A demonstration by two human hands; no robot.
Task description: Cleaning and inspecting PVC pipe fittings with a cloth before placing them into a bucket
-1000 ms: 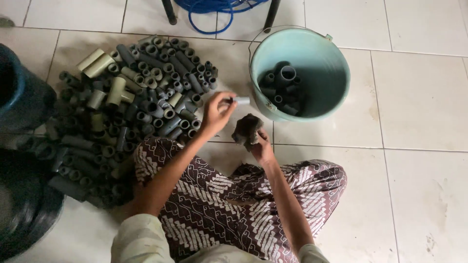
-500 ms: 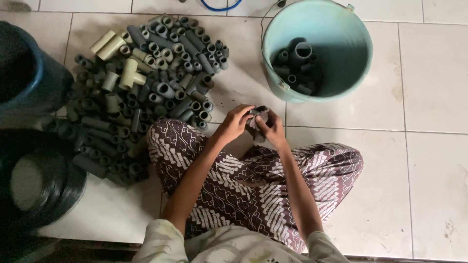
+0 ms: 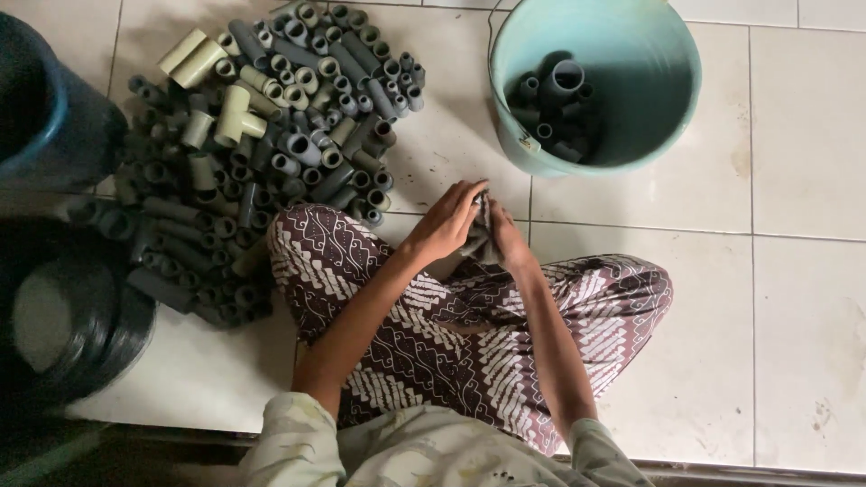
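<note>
Person sits cross-legged on white tiled floor (image 3: pixel 794 298), patterned brown-and-white trousers (image 3: pixel 451 352) filling the lower middle of the view. Both hands meet at frame centre, just above the knees. Left hand (image 3: pixel 448 219) and right hand (image 3: pixel 507 239) are pressed together around a dark rag (image 3: pixel 479 227), fingers of both curled onto it; only a strip of the rag shows between them. Whether a pipe piece sits inside the rag cannot be told, it is hidden by the fingers. At 10 to 11 o'clock from the hands, a big pile of short grey pipe pieces (image 3: pixel 271 162) lies on the floor, reaching almost to the left knee; a few pale green pieces (image 3: pixel 194 61) and a pale tee fitting (image 3: pixel 234 113) sit at its upper left. At 1 o'clock from the hands, near them, a teal bucket (image 3: pixel 672 86) stands upright with several grey pipe pieces (image 3: pixel 555 104) lying in its bottom. Dark blue tub (image 3: pixel 54 117) at far 9 to 10 o'clock, cut by the frame edge. Black round container (image 3: pixel 72 325) at 8 o'clock, partly in shadow, just beside the pile.
</note>
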